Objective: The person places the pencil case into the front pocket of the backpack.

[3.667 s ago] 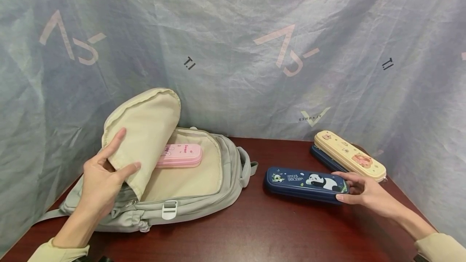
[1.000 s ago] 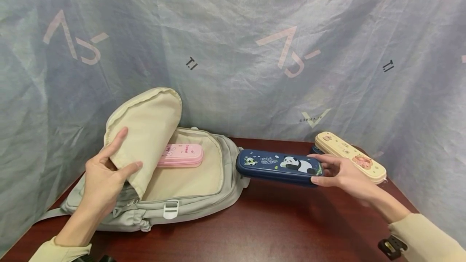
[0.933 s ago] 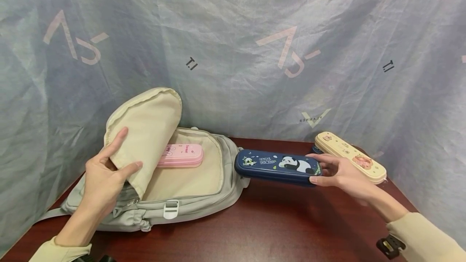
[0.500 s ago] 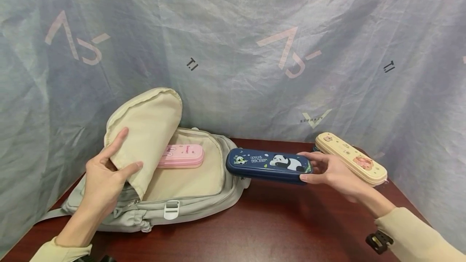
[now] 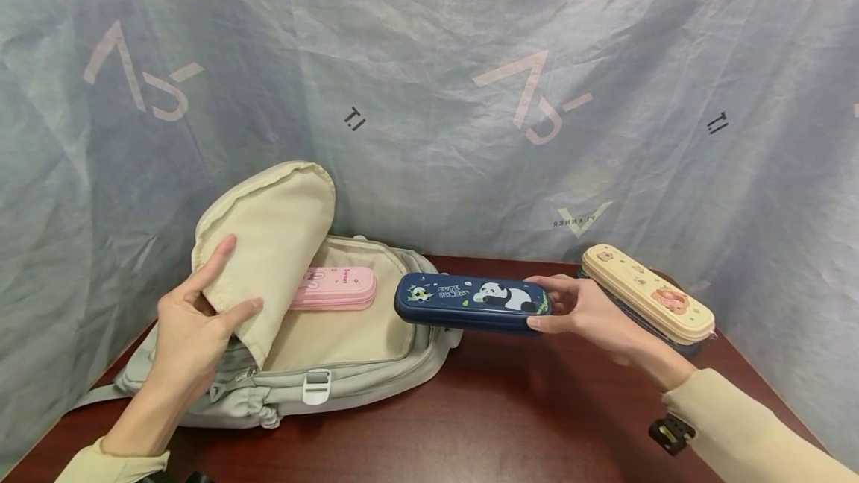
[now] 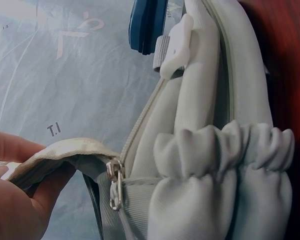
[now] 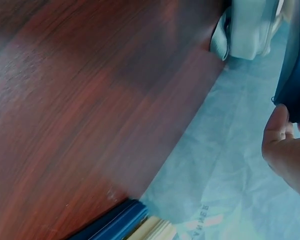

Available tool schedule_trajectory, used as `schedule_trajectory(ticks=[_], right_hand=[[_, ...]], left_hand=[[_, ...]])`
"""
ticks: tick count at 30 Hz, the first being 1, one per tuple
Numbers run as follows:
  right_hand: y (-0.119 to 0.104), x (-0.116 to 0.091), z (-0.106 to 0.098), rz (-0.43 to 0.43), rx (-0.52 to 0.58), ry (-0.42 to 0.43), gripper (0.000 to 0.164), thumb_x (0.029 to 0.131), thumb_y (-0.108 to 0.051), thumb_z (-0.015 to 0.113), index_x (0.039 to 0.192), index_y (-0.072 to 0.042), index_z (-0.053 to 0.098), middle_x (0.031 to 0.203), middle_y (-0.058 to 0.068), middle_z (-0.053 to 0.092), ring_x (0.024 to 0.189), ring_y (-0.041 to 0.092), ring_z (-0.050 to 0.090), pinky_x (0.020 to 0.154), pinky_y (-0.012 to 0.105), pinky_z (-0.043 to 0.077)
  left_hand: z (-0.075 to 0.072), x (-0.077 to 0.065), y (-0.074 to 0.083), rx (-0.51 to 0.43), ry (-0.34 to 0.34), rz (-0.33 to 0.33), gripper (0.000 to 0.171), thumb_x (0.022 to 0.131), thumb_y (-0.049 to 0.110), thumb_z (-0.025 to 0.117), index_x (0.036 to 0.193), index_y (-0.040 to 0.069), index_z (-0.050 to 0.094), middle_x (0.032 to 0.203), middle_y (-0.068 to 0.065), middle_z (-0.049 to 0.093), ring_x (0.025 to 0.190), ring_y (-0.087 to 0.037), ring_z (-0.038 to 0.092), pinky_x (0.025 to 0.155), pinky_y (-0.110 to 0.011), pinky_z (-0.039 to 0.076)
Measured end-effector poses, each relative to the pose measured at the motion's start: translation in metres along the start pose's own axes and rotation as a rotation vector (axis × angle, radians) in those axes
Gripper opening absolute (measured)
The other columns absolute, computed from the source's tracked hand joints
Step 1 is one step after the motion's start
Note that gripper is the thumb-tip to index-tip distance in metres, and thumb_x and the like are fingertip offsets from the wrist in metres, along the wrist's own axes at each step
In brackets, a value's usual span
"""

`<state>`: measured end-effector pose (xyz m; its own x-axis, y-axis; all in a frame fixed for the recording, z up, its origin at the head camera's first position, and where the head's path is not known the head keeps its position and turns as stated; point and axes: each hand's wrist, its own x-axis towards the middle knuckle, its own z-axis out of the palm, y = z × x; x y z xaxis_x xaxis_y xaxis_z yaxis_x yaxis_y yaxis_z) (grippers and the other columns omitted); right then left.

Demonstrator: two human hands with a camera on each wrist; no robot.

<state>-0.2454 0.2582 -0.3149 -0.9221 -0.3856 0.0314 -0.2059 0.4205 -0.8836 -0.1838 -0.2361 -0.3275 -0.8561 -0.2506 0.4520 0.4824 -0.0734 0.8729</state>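
Note:
My left hand (image 5: 194, 326) pinches the lifted front flap (image 5: 268, 244) of a grey-green backpack (image 5: 376, 379) that lies on its back with its cream lining showing. Inside sits a pink pencil case (image 5: 342, 285), its left end hidden behind the flap. My right hand (image 5: 584, 311) grips the right end of a dark blue panda pencil case (image 5: 470, 304) and holds it up, its left end over the backpack's right rim. In the left wrist view the flap's edge lies between thumb and fingers, beside a zipper pull (image 6: 115, 185). The right wrist view shows only part of the blue case (image 7: 297, 80).
At the right rear of the dark red table (image 5: 510, 408), a cream pencil case (image 5: 644, 293) lies on top of another dark blue case (image 5: 684, 346). A grey printed cloth (image 5: 429, 95) hangs behind and at both sides.
My right hand has lifted the panda pencil case off the table and carried it left to the backpack's edge. My left hand keeps the flap raised, almost unmoved.

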Motion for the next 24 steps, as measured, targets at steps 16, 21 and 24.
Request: schedule_trajectory(ticks=[16,21,24], right_hand=[[-0.013,0.02,0.027,-0.041,0.051,-0.042,0.067,0.091,-0.014,0.085,0.148,0.003,0.055,0.127,0.02,0.064,0.101,0.029,0.069,0.084,0.034,0.059],[-0.017,0.025,0.035,-0.047,0.051,-0.041,0.065,0.09,-0.013,0.085,0.146,0.004,0.057,0.126,0.02,0.064,0.102,0.029,0.069,0.084,0.032,0.059],[-0.019,0.028,0.041,-0.056,0.047,-0.044,0.063,0.089,-0.012,0.085,0.145,0.003,0.059,0.127,0.019,0.063,0.102,0.029,0.069,0.084,0.032,0.059]], left_hand=[[-0.002,0.0,0.0,0.01,-0.017,0.01,0.093,0.08,-0.031,0.069,0.158,0.016,0.051,0.166,-0.011,0.038,0.123,-0.009,0.059,0.088,-0.017,0.057],[-0.002,-0.001,0.001,0.014,-0.026,0.013,0.093,0.08,-0.03,0.07,0.158,0.017,0.051,0.166,-0.012,0.038,0.123,-0.009,0.059,0.088,-0.017,0.057],[-0.002,-0.001,0.001,0.023,-0.029,0.018,0.092,0.081,-0.03,0.07,0.158,0.016,0.051,0.167,-0.011,0.037,0.126,-0.009,0.057,0.089,-0.016,0.056]])
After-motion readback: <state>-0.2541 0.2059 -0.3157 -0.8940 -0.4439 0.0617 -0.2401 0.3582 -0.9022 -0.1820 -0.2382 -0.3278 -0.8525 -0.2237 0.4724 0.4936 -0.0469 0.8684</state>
